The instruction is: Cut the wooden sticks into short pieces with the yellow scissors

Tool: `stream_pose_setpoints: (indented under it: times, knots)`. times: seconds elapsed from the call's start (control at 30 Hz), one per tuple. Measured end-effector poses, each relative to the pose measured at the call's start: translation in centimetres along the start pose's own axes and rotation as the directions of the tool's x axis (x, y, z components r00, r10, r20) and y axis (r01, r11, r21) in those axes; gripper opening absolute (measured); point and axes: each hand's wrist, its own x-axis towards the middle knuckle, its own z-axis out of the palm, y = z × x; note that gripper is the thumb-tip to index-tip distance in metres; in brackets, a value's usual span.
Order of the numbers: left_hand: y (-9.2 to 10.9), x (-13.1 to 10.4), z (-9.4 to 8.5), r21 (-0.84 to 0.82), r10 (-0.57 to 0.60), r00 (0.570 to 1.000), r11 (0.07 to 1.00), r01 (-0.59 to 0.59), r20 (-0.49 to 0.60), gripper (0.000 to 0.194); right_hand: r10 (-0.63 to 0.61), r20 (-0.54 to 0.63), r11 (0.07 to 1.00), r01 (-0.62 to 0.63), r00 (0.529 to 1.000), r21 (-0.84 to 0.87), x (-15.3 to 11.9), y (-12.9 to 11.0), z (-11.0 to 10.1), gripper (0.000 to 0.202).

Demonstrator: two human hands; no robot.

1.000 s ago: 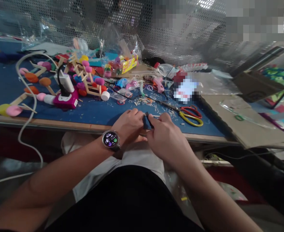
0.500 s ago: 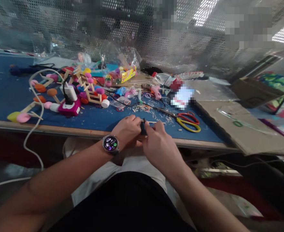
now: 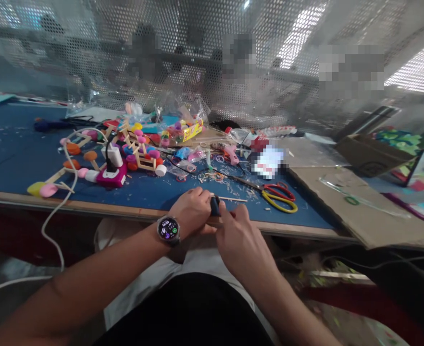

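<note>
At the table's front edge, my left hand [image 3: 192, 211] has its fingers curled around something pale and thin, mostly hidden, by the end of a wooden stick [image 3: 233, 199]. My right hand [image 3: 243, 235] is closed on a small dark tool [image 3: 215, 206] whose far end touches the left hand's fingers. The tool's kind is too small to tell. The stick lies on the blue table [image 3: 183, 190] just beyond both hands. Scissors with red and yellow handles [image 3: 280, 197] rest to the right of them.
A magenta power adapter [image 3: 111, 178] with a white cable and wooden stick pieces with coloured pompoms [image 3: 145, 162] stand at the left. A pink glue gun [image 3: 231, 154], a lit phone [image 3: 268, 162] and cardboard [image 3: 334, 192] lie farther right.
The camera view has tilted up, so the table sits lower in the picture. The right hand's fingers have shifted slightly, and more of the dark tool shows.
</note>
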Motion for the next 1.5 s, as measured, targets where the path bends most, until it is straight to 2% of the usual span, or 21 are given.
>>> stream_pose_setpoints:
  times: [0.1, 0.17, 0.23, 0.33, 0.4, 0.5, 0.63, 0.73, 0.83, 0.87, 1.0, 1.07, 1.1, 1.17, 1.23, 1.3, 1.37, 1.43, 1.5]
  knots:
    - [0.0, -0.3, -0.1, 0.003, 0.002, 1.0, 1.0, -0.002, -0.011, 0.077, 0.016, -0.079, 0.995, -0.008, 0.997, 0.104, -0.7, 1.5, -0.8, 0.046]
    - [0.0, -0.5, -0.1, -0.007, -0.016, 0.999, 1.0, 0.016, -0.034, 0.082, 0.038, -0.181, 0.988, -0.01, 0.983, 0.152, -0.3, 2.9, -1.7, 0.045]
    - [0.0, -0.7, -0.4, -0.028, -0.044, 0.998, 0.999, 0.043, -0.038, 0.083, 0.071, -0.269, 0.987, -0.029, 0.961, 0.157, 1.1, 4.5, -2.5, 0.042]
    - [-0.4, -0.7, -1.1, -0.13, -0.062, 0.997, 0.99, 0.057, -0.04, 0.093, 0.018, -0.252, 0.976, 0.038, 0.967, 0.213, 4.5, 6.7, -2.7, 0.041]
    - [-0.7, -0.3, -1.6, -0.18, -0.097, 0.995, 0.979, 0.093, -0.013, 0.073, -0.029, -0.201, 0.963, 0.081, 0.979, 0.258, 7.0, 7.8, -2.2, 0.041]
    - [-1.3, 0.6, -2.1, -0.171, -0.132, 0.99, 0.975, 0.139, 0.052, 0.027, -0.136, -0.101, 0.932, 0.162, 0.986, 0.325, 10.1, 8.8, -1.1, 0.04]
    - [-1.9, 1.6, -1.9, -0.163, -0.123, 0.99, 0.978, 0.133, 0.067, 0.023, -0.249, -0.095, 0.882, 0.266, 0.964, 0.388, 12.3, 8.3, -0.2, 0.041]
    - [-1.8, 2.0, -1.9, -0.116, -0.108, 0.991, 0.986, 0.118, 0.082, 0.021, -0.265, -0.122, 0.873, 0.292, 0.956, 0.392, 12.7, 8.1, -0.3, 0.042]
    - [-1.3, 2.0, -2.2, -0.023, -0.108, 0.99, 0.994, 0.111, 0.088, 0.018, -0.245, -0.143, 0.888, 0.281, 0.959, 0.364, 12.4, 9.7, -1.0, 0.035]
    - [-1.1, 1.9, -2.2, -0.003, -0.089, 0.991, 0.996, 0.09, 0.096, 0.017, -0.235, -0.154, 0.891, 0.277, 0.96, 0.361, 12.1, 10.8, -1.3, 0.031]
    - [-1.2, 1.6, -2.8, -0.016, -0.134, 0.99, 0.991, 0.135, 0.048, 0.02, -0.15, 0.046, 0.948, 0.13, 0.988, 0.289, 10.2, 16.5, -1.8, 0.033]
    - [-1.7, 1.7, -3.4, -0.071, -0.18, 0.983, 0.982, 0.178, -0.036, 0.021, -0.14, 0.132, 0.96, 0.103, 0.981, 0.26, 9.0, 19.2, -1.4, 0.036]
    - [-2.1, 2.0, -3.9, -0.114, -0.203, 0.972, 0.975, 0.189, -0.123, 0.02, -0.13, 0.141, 0.965, 0.092, 0.981, 0.247, 8.5, 20.2, -1.0, 0.04]
    - [-3.0, 3.3, -5.2, -0.23, -0.263, 0.928, 0.952, 0.204, -0.264, 0.017, -0.117, 0.138, 0.967, 0.081, 0.984, 0.243, 7.8, 21.7, 0.0, 0.048]
    - [-3.7, 5.5, -6.7, -0.344, -0.346, 0.849, 0.915, 0.211, -0.399, 0.012, -0.118, 0.132, 0.96, 0.079, 0.984, 0.27, 7.7, 22.2, 1.0, 0.047]
    - [-4.3, 8.4, -7.9, -0.492, -0.392, 0.782, 0.861, 0.127, -0.484, 0.009, -0.099, 0.13, 0.955, 0.057, 0.987, 0.293, 7.9, 22.0, 1.5, 0.044]
    - [-4.6, 11.4, -8.3, -0.621, -0.426, 0.739, 0.783, 0.013, -0.522, 0.008, -0.102, 0.12, 0.939, 0.056, 0.988, 0.34, 8.2, 21.7, 1.6, 0.042]
    - [-4.9, 13.7, -7.7, -0.732, -0.455, 0.735, 0.676, -0.081, -0.503, 0.008, -0.105, 0.101, 0.912, 0.055, 0.989, 0.406, 8.2, 21.5, 1.4, 0.042]
    - [-5.1, 14.5, -6.5, -0.811, -0.461, 0.764, 0.569, -0.137, -0.452, 0.009, -0.072, 0.07, 0.876, 0.029, 0.995, 0.481, 7.8, 21.8, 1.2, 0.04]
